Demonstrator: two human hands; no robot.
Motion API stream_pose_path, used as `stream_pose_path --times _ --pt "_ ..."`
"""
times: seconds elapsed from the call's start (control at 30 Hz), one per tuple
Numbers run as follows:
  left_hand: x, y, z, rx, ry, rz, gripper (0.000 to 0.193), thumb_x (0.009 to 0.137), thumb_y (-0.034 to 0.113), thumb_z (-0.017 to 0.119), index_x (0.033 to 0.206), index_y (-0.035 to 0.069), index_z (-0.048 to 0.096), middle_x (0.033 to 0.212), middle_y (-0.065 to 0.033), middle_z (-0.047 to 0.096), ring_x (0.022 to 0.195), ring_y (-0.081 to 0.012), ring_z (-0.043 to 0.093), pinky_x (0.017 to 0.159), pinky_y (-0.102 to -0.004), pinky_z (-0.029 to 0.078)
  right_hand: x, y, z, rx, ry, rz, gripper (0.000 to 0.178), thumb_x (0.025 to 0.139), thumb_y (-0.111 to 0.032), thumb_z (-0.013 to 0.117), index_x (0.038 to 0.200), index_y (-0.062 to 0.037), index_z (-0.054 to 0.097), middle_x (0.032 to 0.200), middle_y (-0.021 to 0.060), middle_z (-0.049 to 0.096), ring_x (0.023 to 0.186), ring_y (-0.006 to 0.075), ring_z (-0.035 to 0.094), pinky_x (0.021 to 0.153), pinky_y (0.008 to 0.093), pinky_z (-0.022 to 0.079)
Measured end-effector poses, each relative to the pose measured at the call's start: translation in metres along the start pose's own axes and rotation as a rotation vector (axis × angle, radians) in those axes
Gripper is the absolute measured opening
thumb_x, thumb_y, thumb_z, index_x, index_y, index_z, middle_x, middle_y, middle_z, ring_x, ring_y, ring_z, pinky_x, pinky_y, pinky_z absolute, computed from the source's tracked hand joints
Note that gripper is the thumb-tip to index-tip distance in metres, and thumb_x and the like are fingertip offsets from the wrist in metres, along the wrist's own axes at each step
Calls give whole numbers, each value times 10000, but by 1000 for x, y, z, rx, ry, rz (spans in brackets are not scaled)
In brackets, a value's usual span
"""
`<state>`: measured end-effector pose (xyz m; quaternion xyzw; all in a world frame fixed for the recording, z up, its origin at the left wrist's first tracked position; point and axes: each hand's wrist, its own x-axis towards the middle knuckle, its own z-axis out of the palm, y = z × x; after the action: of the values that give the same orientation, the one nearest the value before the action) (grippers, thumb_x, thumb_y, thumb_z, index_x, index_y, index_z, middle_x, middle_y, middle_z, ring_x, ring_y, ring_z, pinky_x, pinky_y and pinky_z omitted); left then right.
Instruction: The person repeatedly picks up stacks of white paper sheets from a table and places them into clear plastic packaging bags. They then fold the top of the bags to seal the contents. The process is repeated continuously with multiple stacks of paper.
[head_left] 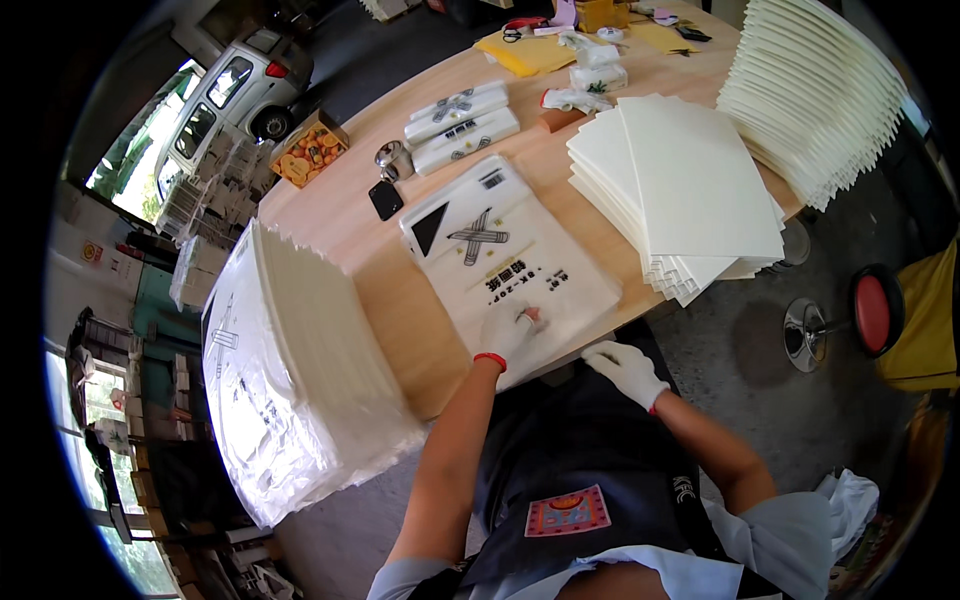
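A stack of clear printed plastic bags (560,250) lies flat at the middle of the table, with a crossed-pencil picture and dark lettering. My left hand (510,328), in a white glove with a red cuff, rests on the near part of the top bag. Its pinkish fingertips are bent together on the film, and the white glove partly blends into it. At the table's front edge, beside the bags' near corner, is my right hand (626,372), gloved in white too. Its fingers stretch out toward the edge, and nothing shows in them.
Tall white paper stacks stand left in plastic wrap (310,360) and far right (815,90). A fanned paper pile (690,190) lies nearer. Rolled bags (462,125), a metal cup (393,160), a phone (385,200), scissors (515,33) and a stool (872,310) are around.
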<state>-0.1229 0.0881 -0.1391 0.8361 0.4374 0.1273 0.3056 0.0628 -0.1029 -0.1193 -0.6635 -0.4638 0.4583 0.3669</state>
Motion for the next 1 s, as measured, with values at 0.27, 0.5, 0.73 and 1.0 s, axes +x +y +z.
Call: stream_pose_path --times 0.27,0.5,0.73,1.0 --pt "20 21 -33 -491 274 1 226 937 235 520 848 54 624 814 -69 626 719 -174 567 731 -316 462 123 -39 42 362 9 1 533 907 -527 475 1037 -36 638 913 92 655 769 198 618 733 318 481" --pt "16 63 -125 -1282 267 38 163 903 67 581 1061 89 549 808 -20 591 624 -55 485 593 -214 425 90 -7 -4 -509 19 -81 408 889 -417 536 904 -23 640 853 170 666 781 288 639 682 395 492" --pt "-23 151 -82 -425 124 402 106 867 68 610 962 47 653 799 -4 612 730 -112 572 643 -244 463 104 -92 18 -438 108 -297 350 872 -399 485 877 -98 663 863 152 662 788 294 640 694 399 494" --pt "-86 192 -28 -174 134 703 244 758 63 661 999 104 656 685 -126 607 615 -323 620 517 -392 477 86 -44 5 -723 -109 -457 261 856 -332 527 865 -100 646 788 151 651 726 277 642 660 385 493"
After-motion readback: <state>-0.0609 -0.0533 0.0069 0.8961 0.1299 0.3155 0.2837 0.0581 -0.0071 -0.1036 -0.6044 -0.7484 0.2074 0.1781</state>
